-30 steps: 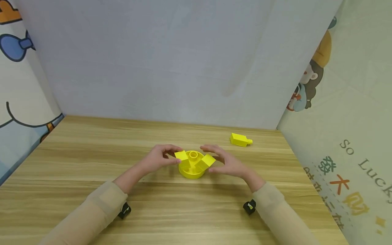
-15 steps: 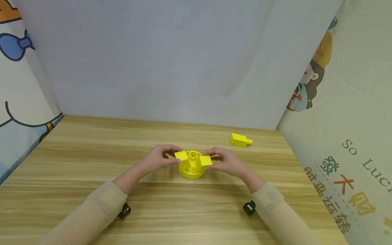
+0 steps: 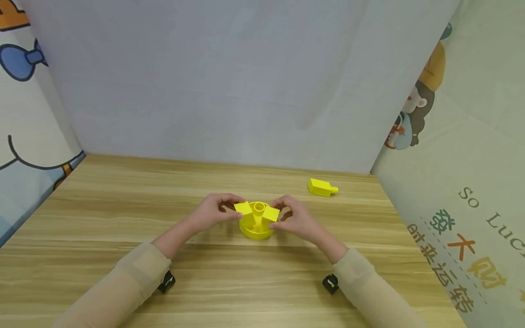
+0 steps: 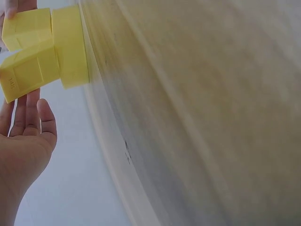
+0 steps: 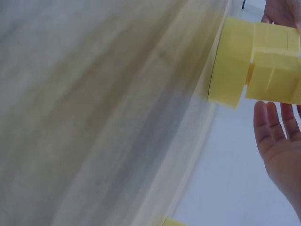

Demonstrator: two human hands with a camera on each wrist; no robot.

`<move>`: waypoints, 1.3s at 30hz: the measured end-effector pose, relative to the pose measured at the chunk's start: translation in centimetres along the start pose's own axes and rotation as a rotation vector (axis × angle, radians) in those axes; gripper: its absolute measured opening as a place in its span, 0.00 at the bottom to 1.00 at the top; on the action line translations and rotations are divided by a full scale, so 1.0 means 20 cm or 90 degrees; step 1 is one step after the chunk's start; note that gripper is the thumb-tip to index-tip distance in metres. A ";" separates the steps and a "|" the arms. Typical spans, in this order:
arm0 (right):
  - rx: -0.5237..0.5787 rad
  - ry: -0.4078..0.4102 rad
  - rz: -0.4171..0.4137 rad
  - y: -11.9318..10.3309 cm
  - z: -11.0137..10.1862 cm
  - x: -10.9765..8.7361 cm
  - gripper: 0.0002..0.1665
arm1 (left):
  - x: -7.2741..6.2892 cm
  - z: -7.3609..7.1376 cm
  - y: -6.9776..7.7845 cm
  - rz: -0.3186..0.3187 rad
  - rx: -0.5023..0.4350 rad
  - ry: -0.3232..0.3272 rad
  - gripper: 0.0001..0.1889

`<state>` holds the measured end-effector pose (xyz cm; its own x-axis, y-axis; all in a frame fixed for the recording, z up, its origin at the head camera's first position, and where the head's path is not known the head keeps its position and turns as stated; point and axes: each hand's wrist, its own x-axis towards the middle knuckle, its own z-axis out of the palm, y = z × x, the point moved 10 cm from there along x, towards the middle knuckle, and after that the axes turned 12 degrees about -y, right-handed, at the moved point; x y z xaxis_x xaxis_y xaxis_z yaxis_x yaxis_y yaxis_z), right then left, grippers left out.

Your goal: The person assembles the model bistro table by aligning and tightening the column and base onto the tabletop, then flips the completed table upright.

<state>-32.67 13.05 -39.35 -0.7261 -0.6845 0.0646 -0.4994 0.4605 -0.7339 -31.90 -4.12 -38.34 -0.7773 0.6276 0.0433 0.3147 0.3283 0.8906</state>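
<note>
A round yellow base (image 3: 256, 235) with a ring-shaped socket at its back stands on the table in the head view. Two yellow rectangular blocks rise from it, side by side. My left hand (image 3: 211, 213) holds the left block (image 3: 244, 210) between thumb and fingers; in the left wrist view this block (image 4: 30, 70) leans outward from the base (image 4: 70, 47) and bears small raised marks. My right hand (image 3: 297, 219) pinches the right block (image 3: 270, 213). In the right wrist view, that block (image 5: 275, 77) shows a narrow gap along part of its joint with the base (image 5: 230, 61).
Another yellow block (image 3: 321, 187), with a round peg at one end, lies farther back on the right of the wooden table (image 3: 254, 282). A plain pale curtain (image 3: 213, 82) hangs behind, and printed cloths flank both sides. Black wrist cameras sit beneath the sleeves.
The right hand's fingers have closed in on the right block, which has turned more upright and shifted left toward the base's middle. The left hand, left block and base have stayed put.
</note>
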 end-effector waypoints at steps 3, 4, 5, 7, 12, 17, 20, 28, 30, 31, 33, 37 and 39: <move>-0.015 -0.067 -0.038 -0.04 0.03 0.01 0.37 | 0.00 0.00 0.00 -0.002 0.000 0.000 0.20; -0.014 -0.092 -0.054 -0.05 0.05 0.01 0.39 | 0.00 0.00 -0.01 -0.003 0.000 -0.001 0.20; -0.011 -0.119 -0.072 -0.06 0.06 0.01 0.41 | 0.00 0.00 -0.01 -0.004 -0.001 -0.002 0.20; -0.002 -0.162 -0.100 -0.09 0.08 0.01 0.43 | 0.00 0.00 -0.01 -0.005 -0.003 -0.005 0.20; 0.003 -0.202 -0.112 -0.10 0.09 0.02 0.43 | 0.00 0.00 -0.01 -0.006 -0.004 -0.008 0.20; -0.017 -0.184 -0.089 -0.09 0.06 0.03 0.30 | 0.01 0.00 -0.02 -0.009 -0.001 -0.007 0.20; -0.029 -0.170 -0.082 -0.09 0.05 0.04 0.29 | 0.04 0.01 -0.08 -0.012 0.000 -0.007 0.20; -0.059 -0.092 -0.038 -0.05 0.02 0.04 0.32 | 0.07 0.00 -0.17 -0.001 -0.003 -0.004 0.22; -0.064 -0.057 -0.019 -0.04 0.01 0.04 0.31 | 0.07 0.00 -0.17 0.002 -0.007 -0.006 0.22; -0.068 -0.036 -0.009 -0.04 0.00 0.04 0.31 | 0.07 0.00 -0.17 0.004 -0.009 -0.007 0.22; -0.083 0.010 0.014 -0.04 -0.01 0.04 0.30 | 0.07 0.00 -0.17 0.009 -0.010 -0.007 0.22; -0.102 0.096 0.070 -0.04 -0.03 0.04 0.29 | 0.06 0.00 -0.17 0.014 -0.009 -0.008 0.22; -0.102 0.121 0.090 -0.03 -0.03 0.04 0.30 | 0.06 0.00 -0.17 0.014 -0.008 -0.008 0.22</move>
<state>-33.24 12.54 -38.45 -0.8618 -0.4960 0.1065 -0.4447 0.6376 -0.6291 -33.90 -4.38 -41.29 -0.7630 0.6439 0.0568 0.3248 0.3060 0.8949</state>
